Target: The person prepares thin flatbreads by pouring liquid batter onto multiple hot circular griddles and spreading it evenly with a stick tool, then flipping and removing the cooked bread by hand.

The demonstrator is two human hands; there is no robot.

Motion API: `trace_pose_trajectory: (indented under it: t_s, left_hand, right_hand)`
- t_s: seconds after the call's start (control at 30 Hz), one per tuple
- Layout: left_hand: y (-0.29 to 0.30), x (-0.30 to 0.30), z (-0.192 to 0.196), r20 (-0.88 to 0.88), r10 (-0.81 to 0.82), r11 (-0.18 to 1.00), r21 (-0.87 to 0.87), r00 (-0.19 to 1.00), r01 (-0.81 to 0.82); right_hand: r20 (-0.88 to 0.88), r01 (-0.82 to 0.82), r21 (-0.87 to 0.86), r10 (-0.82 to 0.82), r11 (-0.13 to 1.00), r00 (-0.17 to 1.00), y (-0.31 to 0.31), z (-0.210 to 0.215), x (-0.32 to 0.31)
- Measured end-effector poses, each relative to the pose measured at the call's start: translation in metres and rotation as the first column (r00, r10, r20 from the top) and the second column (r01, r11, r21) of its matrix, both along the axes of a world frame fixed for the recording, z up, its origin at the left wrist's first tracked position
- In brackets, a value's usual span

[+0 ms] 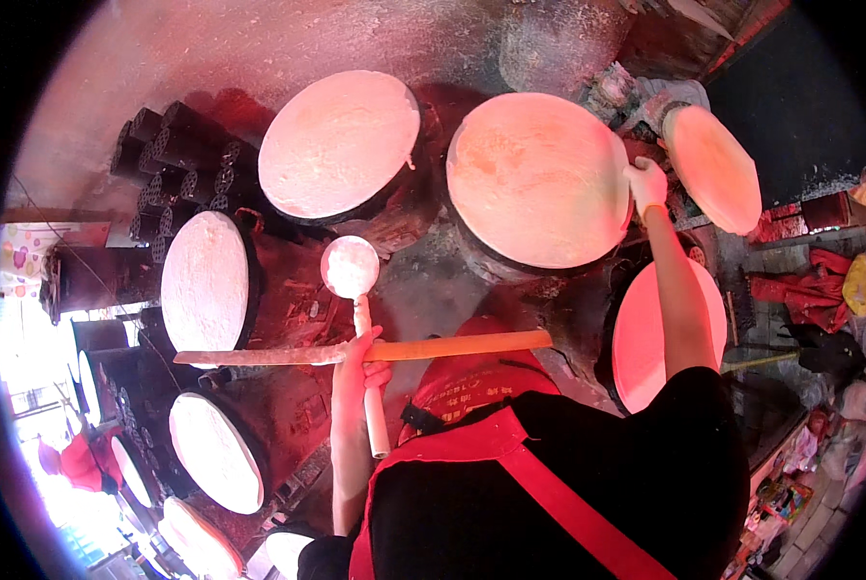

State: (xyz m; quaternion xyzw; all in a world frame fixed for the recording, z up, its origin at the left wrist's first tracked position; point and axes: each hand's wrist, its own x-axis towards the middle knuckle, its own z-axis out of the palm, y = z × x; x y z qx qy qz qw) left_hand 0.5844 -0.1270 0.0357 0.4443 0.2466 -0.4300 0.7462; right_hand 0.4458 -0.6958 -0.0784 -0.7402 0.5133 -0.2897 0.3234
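Note:
My left hand (357, 362) is closed round the handle of a round-bowled ladle (350, 268) and a long, curved wooden spreader (452, 345). The ladle points away from me and its bowl is coated white. The spreader lies crosswise, whitened on its left half. At the right rim of a large round griddle, my right hand (647, 184) has its fingers curled at the edge of the thin pancake (539, 184) covering it. Exactly how the fingertips grip that edge is hard to see. An orange band circles my right wrist.
More coated griddles stand around me: one far left (339, 145), one at left (205, 280), one nearer left (215, 452) and one under my right forearm (636, 338). A tilted round pancake (711, 169) is at far right. Black perforated cylinders (196, 140) are stacked at left.

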Motion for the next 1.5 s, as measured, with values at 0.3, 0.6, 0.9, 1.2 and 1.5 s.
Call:
trace_pose_trajectory:
  t_s: [0.3,0.6,0.9,1.2,1.5]
  left_hand:
    - [0.032,0.013,-0.001,0.004,0.006,1.0,0.024,1.0,-0.006]
    - [0.041,0.02,-0.008,0.029,-0.111,0.993,0.04,0.993,0.11]
    - [0.004,-0.011,-0.028,-0.184,-0.078,0.996,-0.054,0.98,0.069]
    - [-0.053,-0.089,0.028,-0.349,0.196,0.932,-0.224,0.916,-0.285]
    - [-0.023,-0.149,0.038,-0.195,0.298,0.896,-0.281,0.935,-0.344]
  right_hand:
    - [0.28,-0.104,0.417,-0.019,0.903,0.96,0.005,0.016,0.0]
    - [0.463,-0.325,0.496,0.072,0.805,0.884,0.012,0.17,-0.038]
    - [-0.416,-0.124,-0.632,-0.2,0.765,0.887,-0.11,0.353,-0.158]
    - [-0.453,-0.291,-0.761,-0.153,0.58,0.878,-0.167,0.106,-0.204]
    - [-0.51,-0.036,-0.637,-0.386,0.77,0.769,-0.12,-0.017,-0.191]
